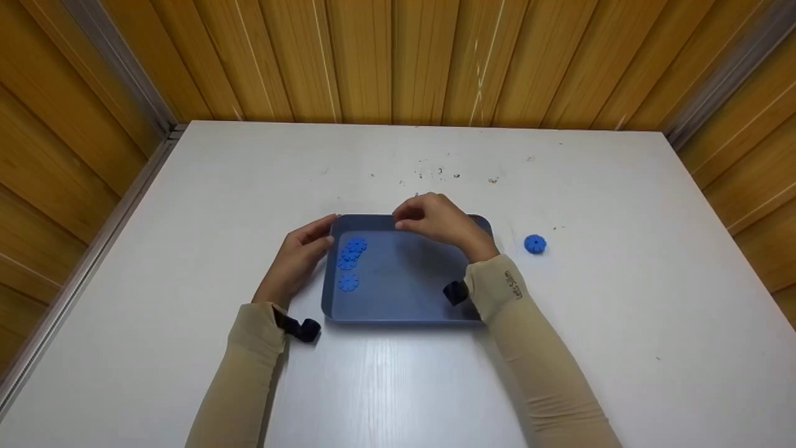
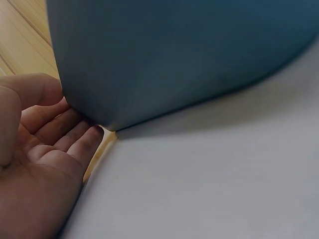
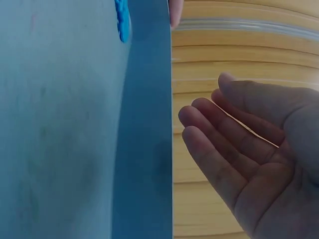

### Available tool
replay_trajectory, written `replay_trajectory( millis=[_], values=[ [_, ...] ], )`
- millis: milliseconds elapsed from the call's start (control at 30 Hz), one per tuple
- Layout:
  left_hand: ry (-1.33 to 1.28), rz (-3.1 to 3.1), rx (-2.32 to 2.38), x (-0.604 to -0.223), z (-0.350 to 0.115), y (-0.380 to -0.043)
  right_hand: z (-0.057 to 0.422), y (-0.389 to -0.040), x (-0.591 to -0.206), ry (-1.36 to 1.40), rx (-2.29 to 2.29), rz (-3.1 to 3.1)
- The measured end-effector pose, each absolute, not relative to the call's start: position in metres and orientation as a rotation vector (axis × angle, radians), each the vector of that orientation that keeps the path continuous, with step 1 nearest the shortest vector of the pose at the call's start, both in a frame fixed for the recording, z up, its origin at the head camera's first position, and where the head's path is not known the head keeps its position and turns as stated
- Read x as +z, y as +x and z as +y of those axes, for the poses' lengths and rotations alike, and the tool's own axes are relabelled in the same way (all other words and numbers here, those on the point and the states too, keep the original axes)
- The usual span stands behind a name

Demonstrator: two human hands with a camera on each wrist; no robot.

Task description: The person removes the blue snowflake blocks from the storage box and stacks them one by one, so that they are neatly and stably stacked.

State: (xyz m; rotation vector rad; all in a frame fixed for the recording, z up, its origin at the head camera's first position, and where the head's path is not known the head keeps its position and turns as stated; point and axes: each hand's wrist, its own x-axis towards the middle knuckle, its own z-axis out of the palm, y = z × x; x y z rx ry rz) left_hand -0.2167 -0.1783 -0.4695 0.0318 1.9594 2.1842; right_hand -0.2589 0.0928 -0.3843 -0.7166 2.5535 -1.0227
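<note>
A shallow blue-grey tray [image 1: 398, 314] lies on the white table. Several blue notched discs [image 1: 349, 282] are inside along its left side, some overlapping; a blue disc edge [image 3: 122, 22] also shows in the right wrist view. My left hand [image 1: 297, 258] touches the tray's far left corner, thumb and fingertips against the outer wall [image 2: 174, 59]. Over the tray's far rim hovers my right hand [image 1: 438, 221]. Its fingers bend loosely with nothing between them, apart from the tray wall [image 3: 144, 149] in the right wrist view.
Another blue notched disc [image 1: 535, 244] sits on the table [image 1: 622, 298], right of the tray. Small dark marks spot the tabletop behind the tray. Wood-patterned panels [image 1: 423, 62] rise at the table's back and sides.
</note>
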Motion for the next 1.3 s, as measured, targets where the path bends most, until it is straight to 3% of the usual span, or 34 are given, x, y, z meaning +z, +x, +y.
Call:
replay_trajectory(
  millis=[567, 1300],
  values=[
    [-0.022, 2.012, 2.115, -0.468, -0.179, -0.218, 0.041, -0.261, -0.415, -0.772, -0.981, 2.412],
    [-0.012, 1.951, 2.154, -0.47, -0.18, -0.22, 0.024, -0.26, -0.427, -0.849, -0.865, 2.451]
  ],
)
